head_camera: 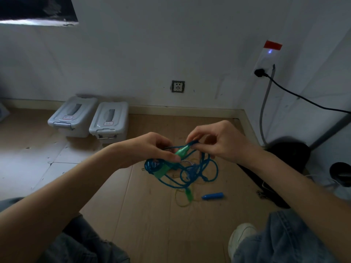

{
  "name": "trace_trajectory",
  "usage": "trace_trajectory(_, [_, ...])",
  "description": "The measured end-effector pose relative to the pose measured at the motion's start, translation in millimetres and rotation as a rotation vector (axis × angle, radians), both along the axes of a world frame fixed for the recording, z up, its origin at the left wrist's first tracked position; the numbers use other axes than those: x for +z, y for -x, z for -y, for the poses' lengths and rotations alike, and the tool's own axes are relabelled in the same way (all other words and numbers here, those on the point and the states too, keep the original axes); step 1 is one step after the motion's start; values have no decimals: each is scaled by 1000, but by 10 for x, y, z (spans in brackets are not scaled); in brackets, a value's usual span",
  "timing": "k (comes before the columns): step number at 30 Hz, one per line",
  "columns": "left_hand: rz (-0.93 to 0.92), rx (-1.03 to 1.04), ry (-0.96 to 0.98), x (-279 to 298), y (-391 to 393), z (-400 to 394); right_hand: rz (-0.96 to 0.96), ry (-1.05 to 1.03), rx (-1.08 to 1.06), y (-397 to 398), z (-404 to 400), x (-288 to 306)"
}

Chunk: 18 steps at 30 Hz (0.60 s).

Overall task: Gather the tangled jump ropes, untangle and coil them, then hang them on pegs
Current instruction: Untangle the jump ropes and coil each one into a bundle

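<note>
Both forearms are seen bare, with no sleeves, watch or rings shown on the left hand (152, 149) or the right hand (224, 141). Faded blue denim trousers (284, 240) are worn (creased at the knees), and one white rubber-toed shoe (240, 236) is seen beside the right knee.

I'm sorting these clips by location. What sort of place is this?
Probably a bare indoor room corner, perhaps storage: two lidded plastic bins against the white wall, a wall socket, and cardboard sheets covering the floor.

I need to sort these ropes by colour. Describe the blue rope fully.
The blue rope is a thin cord, snarled into loops and hanging between both hands above the floor. The left hand and right hand pinch it near a green handle. A blue handle lies on the floor below.
</note>
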<state>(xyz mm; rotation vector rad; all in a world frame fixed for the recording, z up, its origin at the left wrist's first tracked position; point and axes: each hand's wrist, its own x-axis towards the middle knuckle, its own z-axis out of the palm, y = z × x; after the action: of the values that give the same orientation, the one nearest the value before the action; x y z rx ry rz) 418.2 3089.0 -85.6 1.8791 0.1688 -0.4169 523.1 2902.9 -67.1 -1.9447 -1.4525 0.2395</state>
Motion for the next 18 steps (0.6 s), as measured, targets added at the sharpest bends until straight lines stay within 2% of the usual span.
trace_trajectory(3, [-27, 6, -16, -20, 6, 13, 229, 58, -49, -27, -5, -64])
trace_trajectory(5, [-47, 22, -124, -61, -16, 15, 182, 36, -164, -89, -8, -131])
trace_trajectory(7, [-71, 27, -300, -131, -31, -21, -27, -44, -374, -185, -5, -174])
trace_trajectory(10, [-102, -26, -523, -261, 16, -144, -587, -301, -715, -370, 69, -108])
trace_trajectory(11, [-127, -7, -548, -291, 43, -190, -696, -353, -758, -415, 116, -67])
trace_trajectory(15, [-122, 143, -464, -261, 58, -239, -906, -288, -647, -349, 157, -45])
trace_trajectory(18, [-20, 179, -357, -195, 7, -131, -913, -219, -571, -261, 94, -68])
